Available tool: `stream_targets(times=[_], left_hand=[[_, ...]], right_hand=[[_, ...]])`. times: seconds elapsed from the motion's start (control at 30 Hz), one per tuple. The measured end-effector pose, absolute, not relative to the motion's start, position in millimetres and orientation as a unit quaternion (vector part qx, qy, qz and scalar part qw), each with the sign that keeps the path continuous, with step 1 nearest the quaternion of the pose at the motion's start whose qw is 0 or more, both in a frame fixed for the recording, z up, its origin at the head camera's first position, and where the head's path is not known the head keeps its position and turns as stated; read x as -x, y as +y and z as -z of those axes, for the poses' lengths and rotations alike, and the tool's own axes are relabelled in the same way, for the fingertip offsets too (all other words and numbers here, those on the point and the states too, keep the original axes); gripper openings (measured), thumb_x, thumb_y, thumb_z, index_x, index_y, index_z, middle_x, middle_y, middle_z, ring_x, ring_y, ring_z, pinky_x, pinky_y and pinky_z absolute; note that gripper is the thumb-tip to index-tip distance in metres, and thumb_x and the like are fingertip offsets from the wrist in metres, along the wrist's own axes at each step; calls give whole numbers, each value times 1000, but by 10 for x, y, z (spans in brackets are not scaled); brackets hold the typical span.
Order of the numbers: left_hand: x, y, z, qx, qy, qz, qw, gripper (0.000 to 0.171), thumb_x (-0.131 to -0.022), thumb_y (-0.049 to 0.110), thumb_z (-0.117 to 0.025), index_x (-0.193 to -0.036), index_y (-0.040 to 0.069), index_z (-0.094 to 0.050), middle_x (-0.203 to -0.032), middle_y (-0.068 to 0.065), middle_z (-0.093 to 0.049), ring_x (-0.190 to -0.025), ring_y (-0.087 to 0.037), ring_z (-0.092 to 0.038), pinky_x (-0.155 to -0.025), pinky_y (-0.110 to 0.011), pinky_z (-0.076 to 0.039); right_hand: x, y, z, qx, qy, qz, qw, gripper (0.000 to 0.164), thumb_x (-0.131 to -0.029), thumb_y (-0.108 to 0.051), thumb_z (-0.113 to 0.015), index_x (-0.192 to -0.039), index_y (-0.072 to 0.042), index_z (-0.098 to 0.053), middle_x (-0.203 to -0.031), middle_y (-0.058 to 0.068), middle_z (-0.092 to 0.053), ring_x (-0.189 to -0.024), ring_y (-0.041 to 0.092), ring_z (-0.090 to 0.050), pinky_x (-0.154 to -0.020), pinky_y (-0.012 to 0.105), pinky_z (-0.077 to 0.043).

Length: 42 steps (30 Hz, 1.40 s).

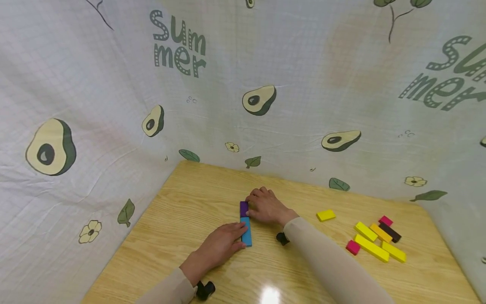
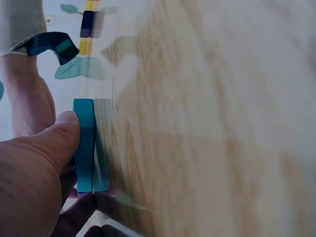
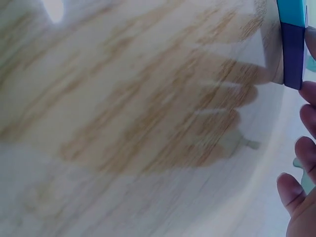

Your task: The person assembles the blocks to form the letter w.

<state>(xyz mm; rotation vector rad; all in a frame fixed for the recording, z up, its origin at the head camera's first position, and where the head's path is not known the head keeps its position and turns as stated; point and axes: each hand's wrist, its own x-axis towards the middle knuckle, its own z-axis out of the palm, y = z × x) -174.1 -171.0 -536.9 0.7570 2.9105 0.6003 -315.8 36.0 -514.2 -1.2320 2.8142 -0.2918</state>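
Observation:
A blue block (image 1: 247, 237) and a shorter purple block (image 1: 243, 209) lie end to end in a line on the wooden table (image 1: 205, 190). My left hand (image 1: 220, 245) holds the blue block, with the thumb (image 2: 66, 123) on its side and a fingertip by its far end. At the purple block, my right hand (image 1: 267, 207) has its thumb on the right side and its index finger near the far end. The right wrist view shows the purple block (image 3: 293, 57) meeting the blue one (image 3: 292, 12); its other fingers are spread apart below.
To the right lies a loose group of blocks: yellow ones (image 1: 371, 248), an orange one (image 1: 381, 232), a black one (image 1: 390, 232) and two crimson ones (image 1: 353, 247). A single yellow block (image 1: 325, 215) lies nearer my right hand. A printed cloth (image 1: 212, 122) hangs behind the table.

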Motion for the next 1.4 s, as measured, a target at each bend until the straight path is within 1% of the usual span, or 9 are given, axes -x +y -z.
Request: stream_targets(times=[0.13,0.33,0.5,0.73,0.9,1.07,1.2,1.4], left_hand=[[1736,-1707,5361,-247,949,-194,37,54,-109,38,-58,-157,14,-52,-162,-7,-50,-148,-29,-50,-120,-48,-43],[1736,-1708,5358,-250,949,-190,33,54,-110,38,-57,-157,13,-52,-162,-8,-51,-148,-28,-51,-120,-48,-43],[1727,-1707,5351,-255,946,-198,26,54,-109,36,-58,-156,11,-53,-161,-10,-52,-146,-30,-53,-118,-49,-45],[1729,-1703,5359,-241,948,-205,28,55,-108,37,-60,-157,14,-53,-161,-8,-51,-147,-29,-51,-119,-48,-44],[1744,-1711,5358,-241,949,-202,18,52,-108,38,-60,-155,15,-55,-160,-6,-53,-148,-29,-50,-119,-47,-45],[1797,-1722,5347,-244,952,-186,-9,47,-109,38,-59,-150,14,-61,-156,-5,-58,-144,-27,-52,-117,-45,-47],[1871,-1753,5306,-248,954,-168,-27,50,-106,41,-63,-149,15,-62,-155,-5,-59,-141,-29,-54,-116,-44,-49],[2005,-1808,5281,-253,950,-182,-23,56,-103,42,-68,-152,14,-60,-157,-8,-57,-140,-31,-53,-115,-49,-48]], right_hand=[[3146,362,5123,405,909,97,25,45,-102,-46,-67,-137,-17,-69,-135,3,-60,-123,27,-50,-102,48,-44],[3143,359,5110,407,909,91,22,45,-101,-46,-68,-137,-19,-69,-135,3,-60,-123,27,-50,-104,49,-44],[3140,359,5104,405,909,94,28,45,-101,-46,-69,-137,-19,-70,-135,4,-60,-124,27,-50,-105,50,-44],[3139,359,5106,402,910,93,34,46,-101,-46,-69,-138,-18,-69,-135,4,-60,-124,28,-50,-105,50,-44],[3141,357,5100,398,912,87,35,47,-101,-48,-68,-139,-20,-69,-137,4,-60,-126,27,-50,-106,51,-43],[3146,352,5110,397,913,82,36,48,-101,-49,-68,-140,-20,-68,-137,4,-60,-127,27,-50,-107,51,-43],[3142,349,5108,396,914,81,38,48,-102,-48,-68,-140,-20,-68,-137,3,-60,-126,27,-51,-107,51,-44],[3140,356,5102,395,915,75,40,46,-103,-47,-66,-141,-22,-68,-136,2,-60,-126,26,-51,-108,52,-43]])
